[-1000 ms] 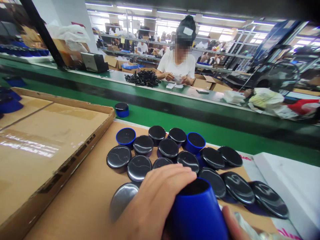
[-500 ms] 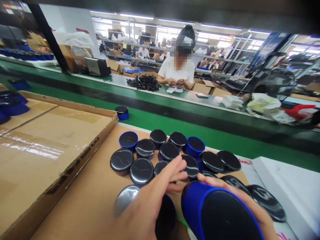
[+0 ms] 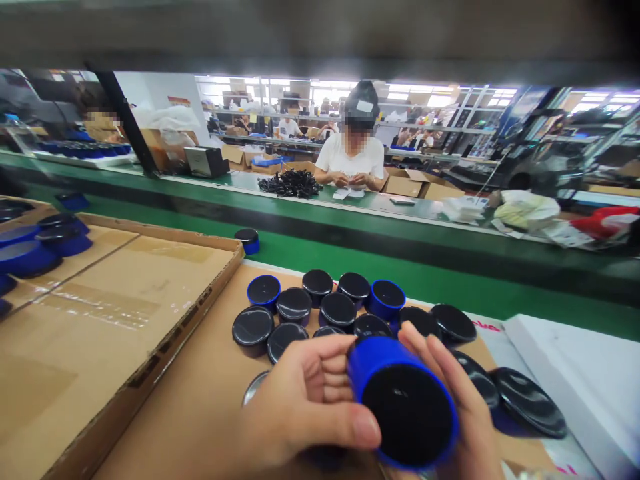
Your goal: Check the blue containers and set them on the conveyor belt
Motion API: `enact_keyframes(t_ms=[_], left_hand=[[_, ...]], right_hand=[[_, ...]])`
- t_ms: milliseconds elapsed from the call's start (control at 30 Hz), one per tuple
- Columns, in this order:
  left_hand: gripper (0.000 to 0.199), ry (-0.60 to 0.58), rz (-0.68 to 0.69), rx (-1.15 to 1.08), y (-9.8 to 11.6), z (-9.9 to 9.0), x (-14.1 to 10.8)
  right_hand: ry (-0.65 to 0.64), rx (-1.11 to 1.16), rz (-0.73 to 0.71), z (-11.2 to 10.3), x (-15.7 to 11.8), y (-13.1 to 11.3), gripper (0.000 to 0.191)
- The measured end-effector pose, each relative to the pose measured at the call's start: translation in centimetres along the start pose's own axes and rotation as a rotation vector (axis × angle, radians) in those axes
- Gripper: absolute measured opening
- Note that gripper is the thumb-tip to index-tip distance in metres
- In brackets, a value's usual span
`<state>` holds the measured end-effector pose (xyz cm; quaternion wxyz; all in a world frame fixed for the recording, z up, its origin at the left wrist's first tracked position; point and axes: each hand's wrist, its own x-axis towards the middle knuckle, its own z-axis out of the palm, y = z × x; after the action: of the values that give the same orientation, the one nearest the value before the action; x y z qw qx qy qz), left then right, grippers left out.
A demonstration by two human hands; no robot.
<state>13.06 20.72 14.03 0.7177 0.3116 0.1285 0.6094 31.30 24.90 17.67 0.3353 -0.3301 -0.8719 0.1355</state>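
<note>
Both my hands hold one blue round container point(image 3: 400, 400) with a glossy black face turned toward me. My left hand point(image 3: 305, 407) wraps its left side, thumb across the front rim. My right hand point(image 3: 463, 407) cups its right side from behind. Beyond my hands, several matching blue containers with black tops point(image 3: 335, 310) sit clustered on a brown cardboard sheet point(image 3: 200, 407). A silvery disc point(image 3: 255, 390) lies partly hidden under my left hand.
A large flat cardboard box point(image 3: 115, 300) lies to the left with blue containers point(image 3: 30, 247) at its far end. One lone blue container point(image 3: 248, 240) stands on the green conveyor belt point(image 3: 450, 280). A white box point(image 3: 580, 373) sits right. A person in white works across the belt.
The container has been lifted and turned so its black face points at me. My left hand closed onto its side, and the view tilted up.
</note>
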Motion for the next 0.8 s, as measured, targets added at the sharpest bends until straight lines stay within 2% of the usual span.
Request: enact_keyframes(t_ms=[67, 133, 167, 233, 300, 433, 533, 600, 700, 800], left_hand=[[0.055, 0.165, 0.129, 0.184, 1.9, 0.5, 0.9], [0.046, 0.424, 0.315, 0.555, 4.2, 0.5, 2.6], [0.044, 0.539, 0.397, 0.829, 5.3, 0.3, 3.8], [0.051, 0.686, 0.426, 1.103, 7.1, -0.6, 6.7], [0.053, 0.79, 0.335, 1.326, 8.1, -2.2, 10.0], [0.037, 0.826, 0.081, 1.656, 7.4, -6.1, 15.6], [0.037, 0.815, -0.023, 1.796, 6.4, -8.6, 17.4], [0.037, 0.783, -0.074, 1.852, 6.4, -9.5, 17.5], [0.035, 0.717, -0.108, 1.877, 7.8, -9.1, 16.9], [0.036, 0.681, -0.012, 1.847, 10.2, -6.3, 15.2]], right_hand=[[-0.004, -0.056, 0.001, 0.5, -0.2, 0.5, 0.079], [-0.025, -0.115, -0.041, 1.3, -0.5, 0.9, 0.064], [-0.043, -0.161, -0.078, 1.7, -0.8, 1.1, 0.053], [-0.097, -0.292, -0.175, 2.6, -1.3, 1.3, 0.044], [-0.146, -0.444, -0.285, 3.2, -1.7, 1.6, 0.054], [-0.164, -0.607, -0.446, 3.2, -1.7, 2.3, 0.076], [-0.175, -0.642, -0.481, 3.4, -1.7, 2.5, 0.078], [-0.141, -0.596, -0.42, 3.9, -2.0, 2.4, 0.069], [-0.061, -0.5, -0.375, 4.3, -2.0, 2.1, 0.052], [-0.026, -0.48, -0.473, 3.5, -1.0, 1.9, 0.046]])
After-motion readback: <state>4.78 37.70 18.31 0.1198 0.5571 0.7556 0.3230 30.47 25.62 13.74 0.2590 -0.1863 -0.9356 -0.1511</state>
